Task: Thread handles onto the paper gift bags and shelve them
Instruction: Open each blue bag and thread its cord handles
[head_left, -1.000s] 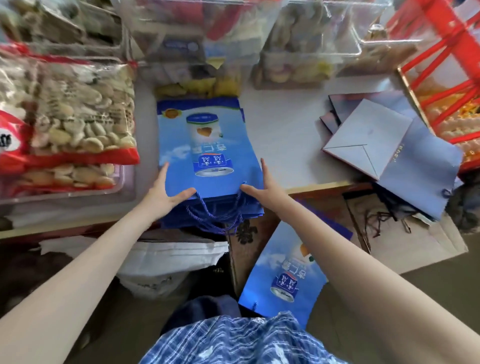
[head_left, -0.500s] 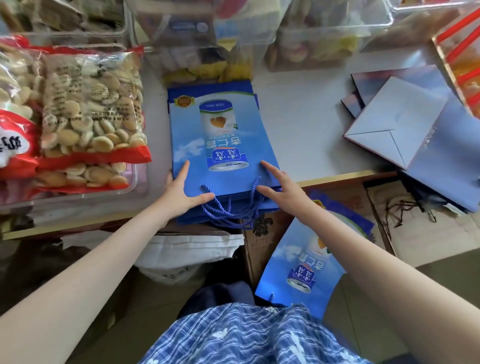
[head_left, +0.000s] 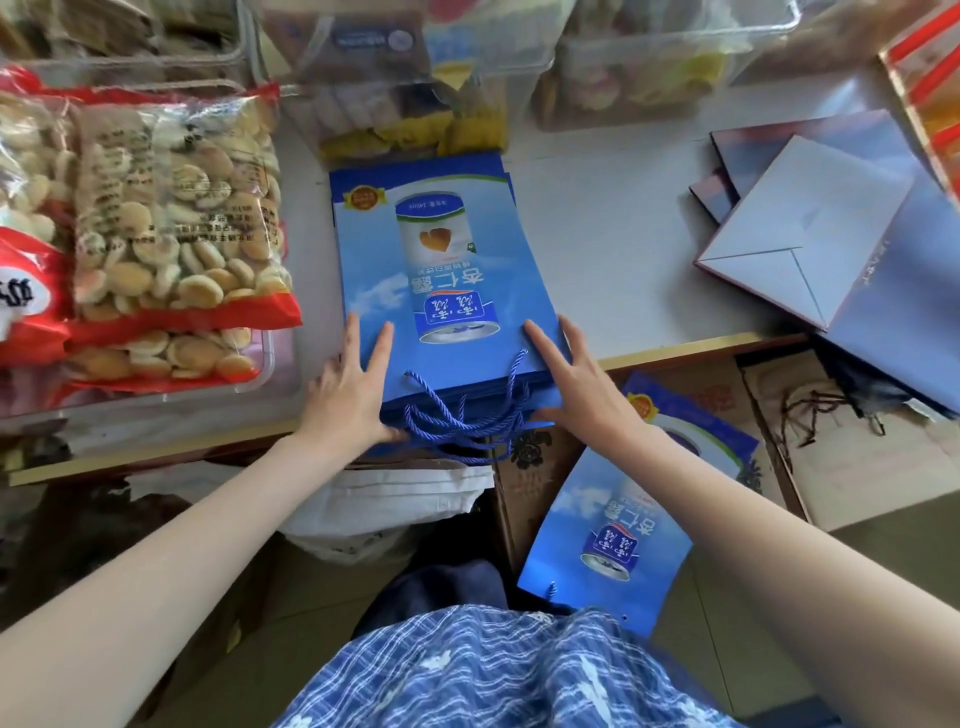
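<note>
- A flat stack of glossy blue paper gift bags (head_left: 436, 270), printed with a drink can and clouds, lies on the pale grey shelf top (head_left: 613, 218), its near end overhanging the shelf's wooden front edge.
- The left hand (head_left: 353, 389) sits at the stack's near left corner, fingers straight and spread, fingertips lying on the top bag, thumb down at the stack's near edge by the cords.
- The right hand (head_left: 576, 384) mirrors it at the near right corner: fingers straight and flat on the top bag, thumb tucked at the stack's lower edge. Neither hand curls round anything; both press open-palmed.
- Between the two hands, twisted blue rope handles (head_left: 462, 415) loop out of the bags' mouths and dangle over the shelf edge.
- Lower right, partly behind the right forearm, another blue printed gift bag (head_left: 613, 530) lies flat on brown cardboard (head_left: 831, 467).
- Left of the stack, touching nothing of it, a clear-and-red plastic packet of round biscuits (head_left: 171, 249) rests in a clear tray.
- Behind the stack, clear plastic tubs of snacks (head_left: 405, 93) stand against its far end.
- To the right, well apart, folded lavender-blue paper bags (head_left: 831, 223) lie fanned on the shelf top.
- At the bottom edge, blue checked fabric (head_left: 493, 675) of the person's clothing.
</note>
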